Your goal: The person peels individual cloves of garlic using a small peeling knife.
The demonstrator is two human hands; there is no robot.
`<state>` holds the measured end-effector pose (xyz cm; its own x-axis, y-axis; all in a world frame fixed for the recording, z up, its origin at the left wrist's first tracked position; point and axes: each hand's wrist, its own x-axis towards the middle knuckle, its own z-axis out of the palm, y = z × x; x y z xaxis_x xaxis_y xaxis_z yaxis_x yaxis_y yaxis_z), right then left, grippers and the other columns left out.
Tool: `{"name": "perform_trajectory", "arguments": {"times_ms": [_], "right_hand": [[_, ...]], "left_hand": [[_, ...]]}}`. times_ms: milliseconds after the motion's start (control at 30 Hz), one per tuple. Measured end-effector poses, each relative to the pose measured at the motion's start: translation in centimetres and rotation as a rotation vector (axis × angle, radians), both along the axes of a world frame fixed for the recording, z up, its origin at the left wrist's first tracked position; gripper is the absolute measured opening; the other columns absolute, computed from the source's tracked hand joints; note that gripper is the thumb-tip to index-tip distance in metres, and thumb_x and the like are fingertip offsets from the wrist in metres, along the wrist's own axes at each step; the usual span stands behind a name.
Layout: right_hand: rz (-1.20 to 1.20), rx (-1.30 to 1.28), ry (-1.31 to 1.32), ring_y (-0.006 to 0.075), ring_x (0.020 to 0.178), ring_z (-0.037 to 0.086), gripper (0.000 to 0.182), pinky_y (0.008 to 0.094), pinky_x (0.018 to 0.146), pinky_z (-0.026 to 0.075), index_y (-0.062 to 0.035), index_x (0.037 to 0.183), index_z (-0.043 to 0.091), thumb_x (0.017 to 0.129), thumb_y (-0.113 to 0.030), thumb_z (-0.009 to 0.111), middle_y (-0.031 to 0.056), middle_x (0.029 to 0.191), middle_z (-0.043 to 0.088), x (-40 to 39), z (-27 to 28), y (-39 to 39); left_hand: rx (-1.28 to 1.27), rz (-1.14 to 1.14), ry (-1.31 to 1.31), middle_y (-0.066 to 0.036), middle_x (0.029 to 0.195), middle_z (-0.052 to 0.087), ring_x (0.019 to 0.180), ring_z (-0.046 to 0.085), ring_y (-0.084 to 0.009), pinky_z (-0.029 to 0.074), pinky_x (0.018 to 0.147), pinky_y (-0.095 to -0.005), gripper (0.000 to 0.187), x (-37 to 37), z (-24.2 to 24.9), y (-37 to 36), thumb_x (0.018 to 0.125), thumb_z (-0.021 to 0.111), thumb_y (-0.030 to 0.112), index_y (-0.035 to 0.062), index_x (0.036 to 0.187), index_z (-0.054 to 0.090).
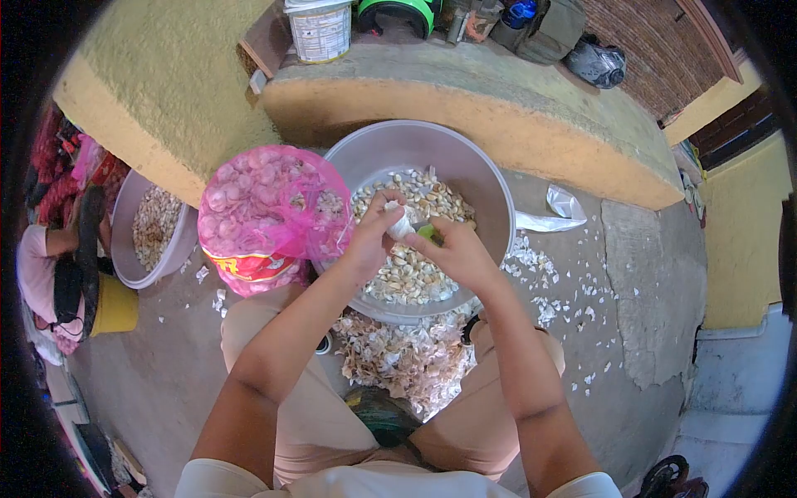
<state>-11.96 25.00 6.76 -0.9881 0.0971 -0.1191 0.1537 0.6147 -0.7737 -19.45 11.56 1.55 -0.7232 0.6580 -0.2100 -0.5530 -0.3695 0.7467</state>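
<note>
Over a large grey basin (501, 178) of loose garlic cloves (407, 278), my two hands meet. My left hand (370, 236) is closed around a whitish garlic bulb (399, 224). My right hand (455, 256) grips a small tool with a green handle (432, 233), seemingly a knife; its blade is mostly hidden. The right fingertips are close against the bulb. Left of the basin stands a pink mesh sack (261, 199) full of whole garlic bulbs. Below the basin, between my legs, lies a heap of garlic skins (407, 357).
At the left, a person in a pink shirt (41, 270) sits beside another basin (124, 228) of cloves and a yellow bucket (116, 303). A raised ledge (465, 100) runs behind my basin, with a white bucket (321, 33) on it. Skin scraps (544, 282) litter the floor at right.
</note>
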Motion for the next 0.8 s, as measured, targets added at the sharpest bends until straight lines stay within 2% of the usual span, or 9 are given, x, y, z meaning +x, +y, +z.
{"name": "perform_trajectory", "arguments": {"times_ms": [233,400,500,600,700,800], "right_hand": [[0.019,0.117,0.047,0.0201,0.044,0.045,0.043,0.0335,0.047,0.038,0.0032,0.063,0.052,0.075,-0.038,0.06,0.0138,0.048,0.047,0.2,0.6,0.0],[0.06,0.097,0.009,0.0212,0.043,0.044,0.042,0.033,0.047,0.038,0.0018,0.062,0.053,0.074,-0.038,0.061,0.0134,0.049,0.048,0.1,-0.2,0.3],[0.144,0.142,-0.064,0.0254,0.045,0.049,0.041,0.0354,0.048,0.039,-0.0008,0.064,0.056,0.075,-0.04,0.058,0.0143,0.049,0.049,0.2,-0.4,-0.2],[0.292,0.374,0.012,0.0292,0.051,0.054,0.042,0.0386,0.052,0.043,-0.0042,0.068,0.059,0.075,-0.045,0.053,0.015,0.054,0.053,0.5,-1.5,-1.1],[0.462,0.486,-0.117,0.0323,0.06,0.056,0.046,0.0416,0.057,0.045,-0.0059,0.067,0.06,0.074,-0.05,0.048,0.0145,0.063,0.058,1.1,-3.3,-2.8],[0.613,0.447,-0.195,0.0314,0.066,0.058,0.046,0.0402,0.06,0.046,-0.0079,0.07,0.062,0.072,-0.052,0.049,0.0144,0.068,0.059,2.0,-5.0,-3.8]], "left_hand": [[-0.095,-0.01,0.214,0.002,0.087,0.042,0.077,0.043,-0.0048,0.036,0.065,-0.0191,0.018,0.2,0.3,0.0,0.082,0.048,0.018,0.0142,0.099,0.042],[-0.078,-0.042,0.166,0.003,0.086,0.042,0.076,0.044,-0.0046,0.036,0.064,-0.0186,0.018,0.3,0.5,-0.3,0.083,0.048,0.019,0.014,0.099,0.042],[-0.042,-0.004,0.084,0.002,0.087,0.044,0.077,0.046,-0.0059,0.039,0.065,-0.0195,0.018,0.4,0.7,-0.1,0.084,0.049,0.021,0.0142,0.099,0.042],[0.034,0.056,0.007,0.001,0.089,0.047,0.078,0.05,-0.0086,0.043,0.067,-0.0223,0.017,0.0,0.2,0.0,0.085,0.048,0.021,0.0143,0.101,0.043],[0.091,0.108,-0.036,-0.001,0.09,0.049,0.079,0.053,-0.0113,0.045,0.069,-0.0255,0.017,-0.4,-0.2,0.1,0.086,0.047,0.021,0.0141,0.102,0.043],[0.127,0.128,-0.091,-0.002,0.091,0.05,0.082,0.054,-0.014,0.046,0.07,-0.0276,0.018,-0.8,-0.4,0.0,0.086,0.046,0.021,0.0129,0.102,0.044]]}}
